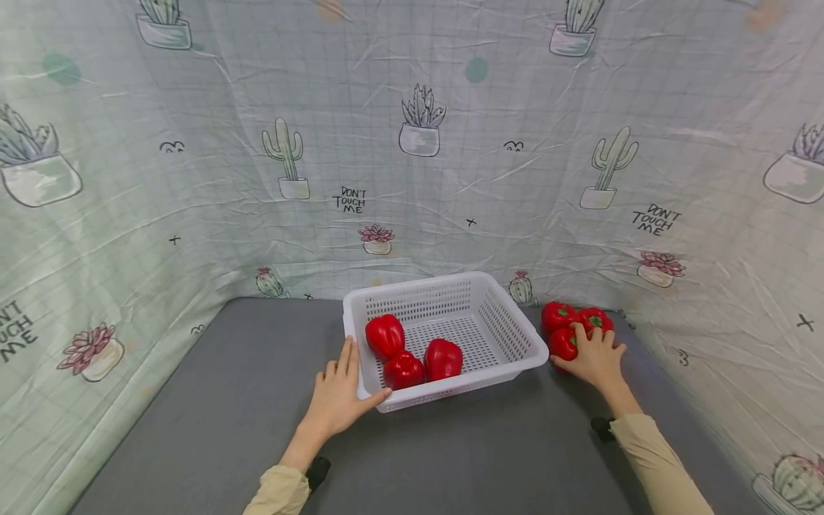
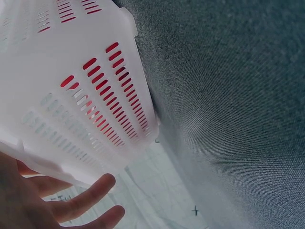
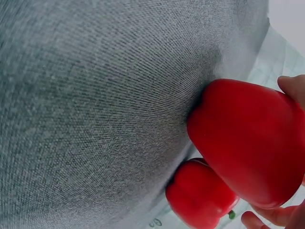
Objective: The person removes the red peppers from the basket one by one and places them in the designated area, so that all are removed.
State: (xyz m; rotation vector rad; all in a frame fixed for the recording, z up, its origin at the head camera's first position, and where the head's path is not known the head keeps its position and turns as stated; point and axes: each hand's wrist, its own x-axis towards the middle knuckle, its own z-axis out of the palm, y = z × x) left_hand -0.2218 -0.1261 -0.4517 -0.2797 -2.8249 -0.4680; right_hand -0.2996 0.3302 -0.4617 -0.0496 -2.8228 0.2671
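A white slotted plastic basket stands on the grey table with three red bell peppers inside, among them one bell pepper near its front wall. My left hand rests at the basket's left corner, its fingers straight along the rim and its thumb along the front edge; in the left wrist view its fingertips lie by the rim. To the right of the basket, my right hand grips a red bell pepper between thumb and fingers. Just behind it sit two more peppers, one of them a pepper at the left.
A pale curtain printed with cacti hangs around the back and sides of the grey table. The peppers by my right hand sit close to the curtain at the table's back right corner.
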